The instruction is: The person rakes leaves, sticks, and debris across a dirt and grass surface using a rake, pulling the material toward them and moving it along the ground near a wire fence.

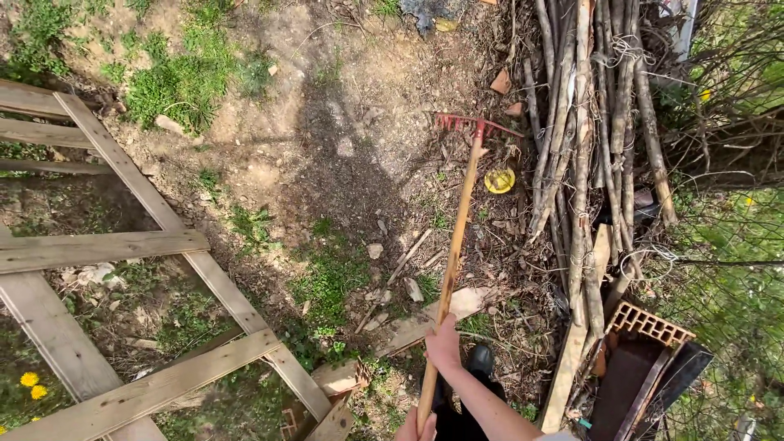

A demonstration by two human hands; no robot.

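I hold a rake with a long wooden handle (454,237) and a red toothed head (474,125) that rests on bare soil far ahead. My right hand (443,343) is closed around the handle about a third of the way up, with my forearm running in from the lower right. At the bottom edge my left hand (415,429) grips the handle's near end; only its top shows. A black shoe (478,359) stands just right of the handle.
A wooden frame of planks (122,245) lies on the left. A bundle of long sticks (588,147) leans at the right, with a yellow round object (500,180) beside it. A hollow clay brick (649,322) and wire fence (727,286) sit lower right.
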